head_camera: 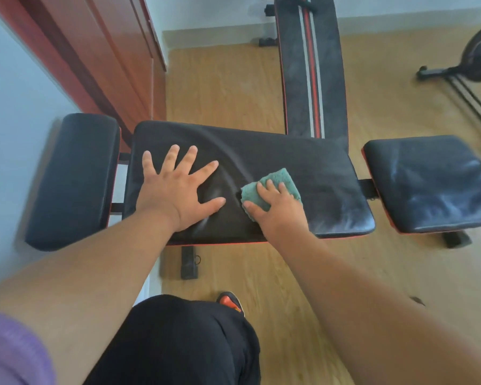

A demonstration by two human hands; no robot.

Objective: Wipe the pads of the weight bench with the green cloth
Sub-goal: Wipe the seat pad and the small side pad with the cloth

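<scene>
words: none are showing that can be read
numbers: none are showing
brand names: none are showing on the black pads [261, 162]
signs or labels: none are showing on the green cloth [275, 182] or the red cupboard [109, 51]
stripes: red and white lines are running down the long pad [311, 79], but they are not letters

Left hand [178, 187] splayed flat; right hand [278, 207] pressing, fingers straight.
</scene>
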